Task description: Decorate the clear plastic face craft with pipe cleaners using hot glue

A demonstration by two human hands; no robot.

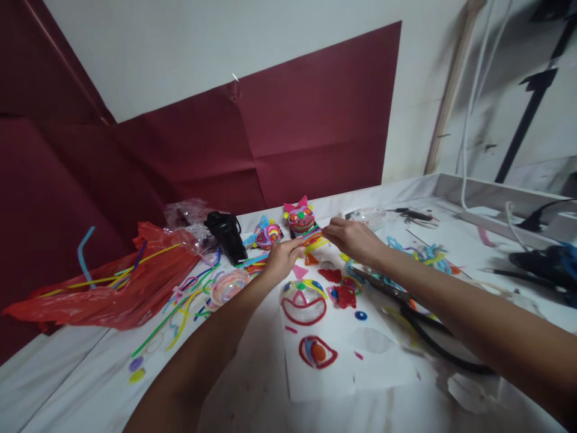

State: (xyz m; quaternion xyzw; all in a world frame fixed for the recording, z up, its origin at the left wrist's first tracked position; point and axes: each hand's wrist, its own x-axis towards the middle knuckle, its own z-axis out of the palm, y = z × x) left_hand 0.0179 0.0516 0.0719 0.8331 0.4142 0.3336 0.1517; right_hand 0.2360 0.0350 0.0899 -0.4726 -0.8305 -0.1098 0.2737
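Both my arms reach out over the table. My left hand (283,260) is closed, its fingertips pinching the near end of a small bunch of coloured pipe cleaners (312,238). At the other end of that bunch, the fingers of my right hand (354,239) are closed too. Just behind the bunch sits a colourful face figure (301,218) with pink ears, and a second round figure (267,233) with blue tufts is left of it. Below my hands, a smiling face of pipe cleaners (303,313) and an eye shape (318,352) lie on white paper (315,388).
Large black-handled scissors (424,319) lie under my right forearm. Loose pipe cleaners and a clear bowl (229,286) are on the left, near a red plastic bag (112,300) and a black glue gun-like object (226,234). Tangled blue stems (428,252) lie right.
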